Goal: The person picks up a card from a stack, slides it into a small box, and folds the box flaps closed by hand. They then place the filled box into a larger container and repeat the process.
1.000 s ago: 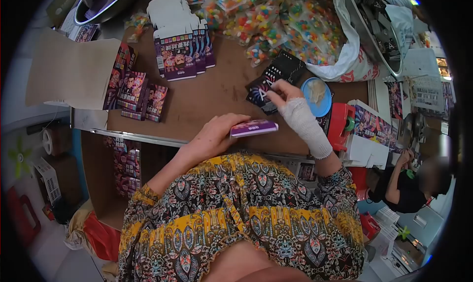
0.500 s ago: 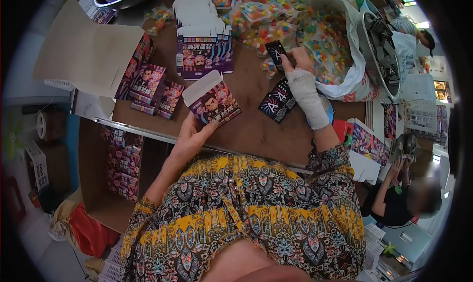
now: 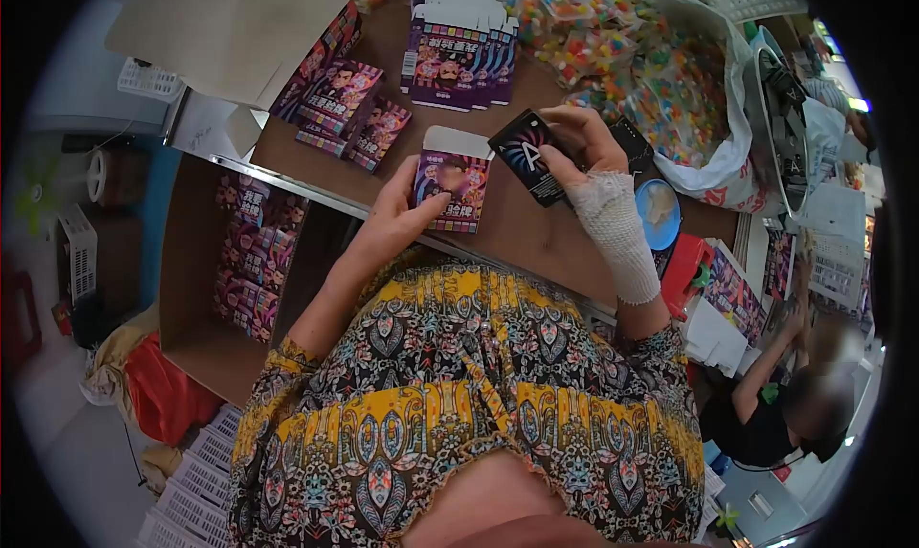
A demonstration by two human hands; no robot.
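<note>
My left hand (image 3: 391, 221) grips a small printed card box (image 3: 459, 189) with a cartoon figure. Its white top flap stands up at the far end. Close by on the right, my right hand (image 3: 595, 154), in a white mesh wrist sleeve (image 3: 620, 232), pinches a black packet (image 3: 525, 160) marked "A" between thumb and fingers. The packet is tilted beside the box, apart from it. Behind the right fingers lies another black piece (image 3: 630, 146), partly hidden.
Flat printed boxes (image 3: 455, 65) are stacked at the back, with bags of coloured candy (image 3: 584, 31) and a white sack (image 3: 732, 98) to the right. Filled boxes (image 3: 349, 98) lie left. A carton (image 3: 187, 333) stands below the table's metal edge. A co-worker (image 3: 780, 395) is at right.
My right hand has come nearer the box, carrying the black packet, whose "A" face now shows fully. My left hand has turned the box more upright. The view has shifted.
</note>
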